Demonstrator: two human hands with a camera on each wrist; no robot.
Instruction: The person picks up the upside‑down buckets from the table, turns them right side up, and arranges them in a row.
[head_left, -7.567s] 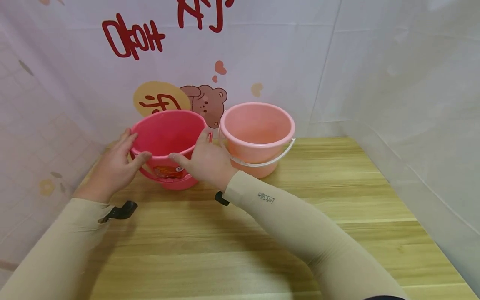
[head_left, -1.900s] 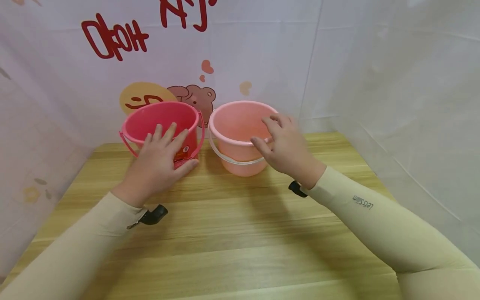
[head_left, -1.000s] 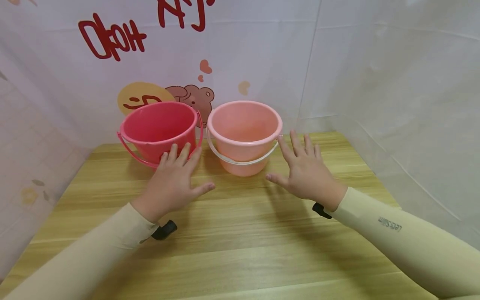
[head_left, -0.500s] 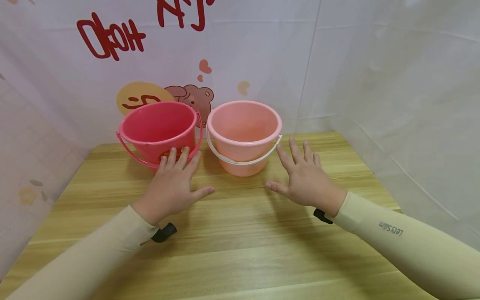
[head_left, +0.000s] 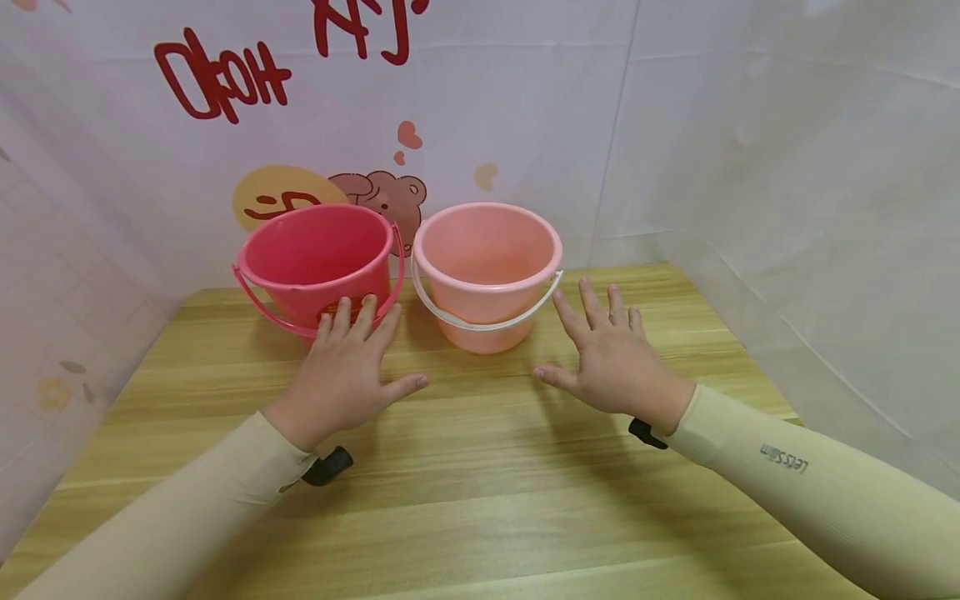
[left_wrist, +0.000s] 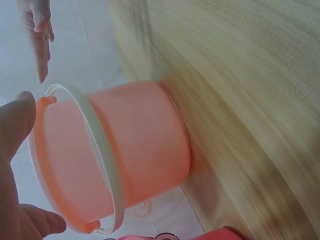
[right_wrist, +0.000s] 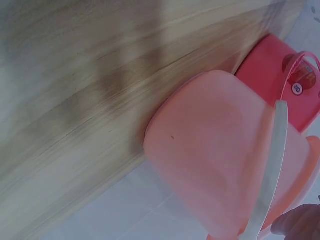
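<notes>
Two plastic buckets stand upright side by side at the back of the table. The left one is a hot-pink bucket [head_left: 322, 250] with a pink handle hanging down its front and a label partly hidden by fingers. To its right is a light-pink bucket [head_left: 486, 287], its white handle [head_left: 487, 325] lowered across the front. My left hand [head_left: 341, 379], fingers spread, hovers before the hot-pink bucket and overlaps its lower front in the head view. My right hand [head_left: 618, 362] is spread too, just right of the light-pink bucket. Neither hand holds anything.
The wooden table [head_left: 480, 500] reaches forward from the buckets. A white sheet with red lettering and a printed bear [head_left: 393, 200] hangs behind them, and pale sheets [head_left: 840, 233] close both sides. Black wrist cameras [head_left: 327, 465] show under the sleeves.
Earlier, both hands held the hot-pink bucket's rim; later the right hand was at the light-pink bucket. Both hands have since drawn back and spread. The hot-pink bucket's handle hangs lower right; little moved lately.
</notes>
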